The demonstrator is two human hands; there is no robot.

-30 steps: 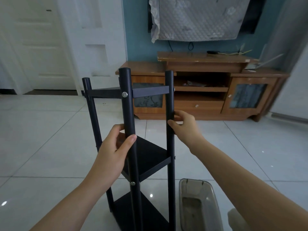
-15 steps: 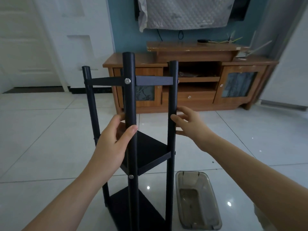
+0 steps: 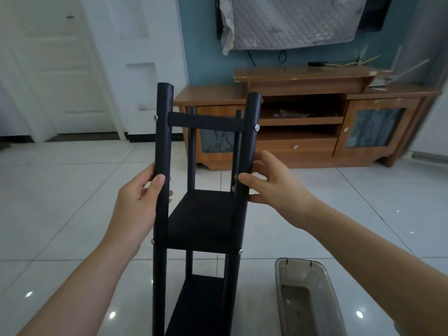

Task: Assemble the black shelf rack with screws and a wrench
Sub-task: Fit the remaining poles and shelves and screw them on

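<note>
The black shelf rack [image 3: 203, 214] stands upright on the tiled floor right in front of me, with round posts, a top crossbar and two shelf boards held by silver screws. My left hand [image 3: 138, 202] grips the near left post at mid height, thumb across its front. My right hand [image 3: 274, 185] touches the near right post with thumb and spread fingers, which are mostly straight. No wrench shows in the head view.
A clear grey plastic tray [image 3: 312, 299] lies on the floor to the right of the rack. A wooden TV cabinet [image 3: 315, 122] stands against the far wall. White doors [image 3: 63, 69] are at the back left.
The rack has turned about its upright axis, so its two near posts now face me squarely. Both hands stayed on their posts, the left gripping, the right with fingers spread.
</note>
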